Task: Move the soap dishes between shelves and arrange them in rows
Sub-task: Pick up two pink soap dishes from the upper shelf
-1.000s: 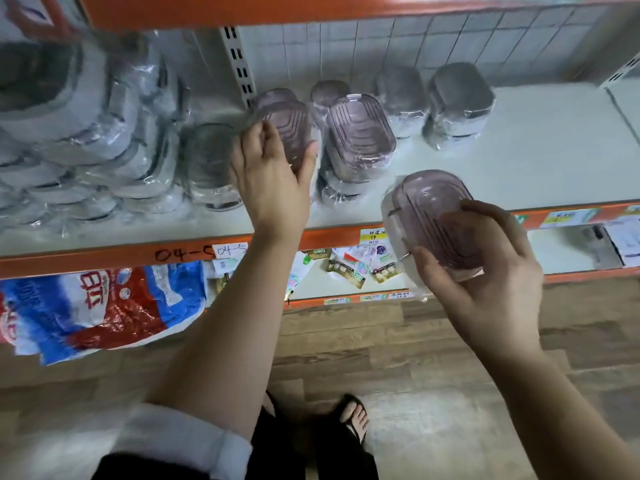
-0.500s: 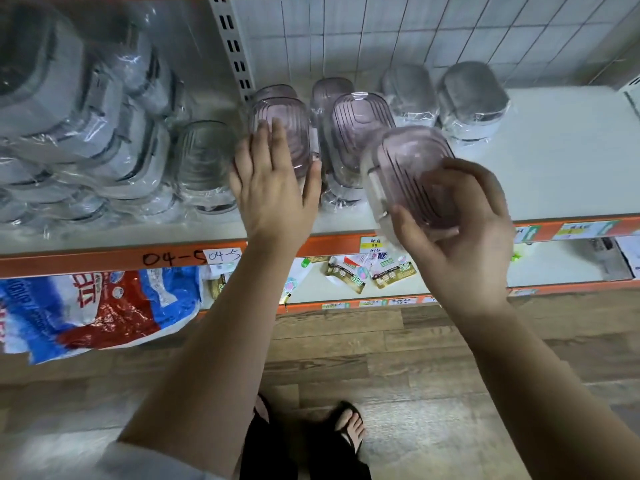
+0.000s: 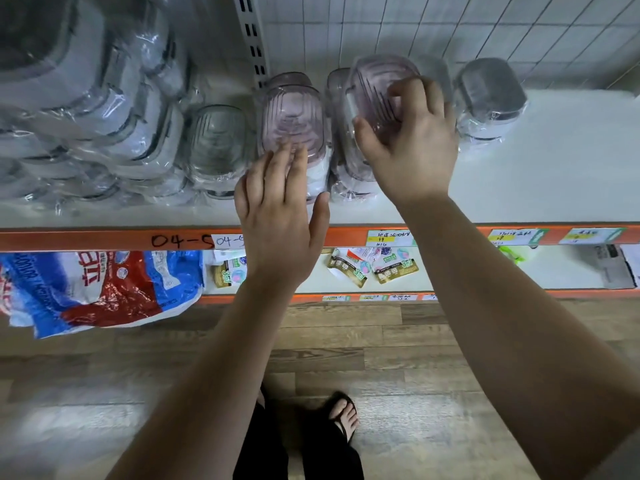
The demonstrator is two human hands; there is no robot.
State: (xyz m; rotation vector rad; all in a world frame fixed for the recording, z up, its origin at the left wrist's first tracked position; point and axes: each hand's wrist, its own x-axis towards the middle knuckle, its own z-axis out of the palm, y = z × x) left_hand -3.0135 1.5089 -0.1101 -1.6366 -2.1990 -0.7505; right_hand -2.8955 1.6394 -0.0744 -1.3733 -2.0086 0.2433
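Lower shelf (image 3: 554,271), nearest: small sachets (image 3: 346,270) and a red-and-blue bag (image 3: 90,289); no soap dishes seen there.

Upper shelf (image 3: 554,174), front: left hand (image 3: 277,216) flat, fingers straight, tips touching the near end of a pink dish stack (image 3: 294,116); it holds nothing.

Just to its right, the right hand (image 3: 408,150) has fingers and thumb curled round one pink soap dish (image 3: 375,81), held tilted over a second pink stack (image 3: 348,183) and not yet set down.

Left of these stands a clear dish stack (image 3: 216,140); farther back, grey dishes (image 3: 491,91).

Judgement: mid-task. Rows are partly formed and the carried dish is yet to be placed. How many remain to be brought cannot be told.

All dishes look empty and film-wrapped. Large wrapped lidded boxes (image 3: 86,98) far left; contents not discernible.
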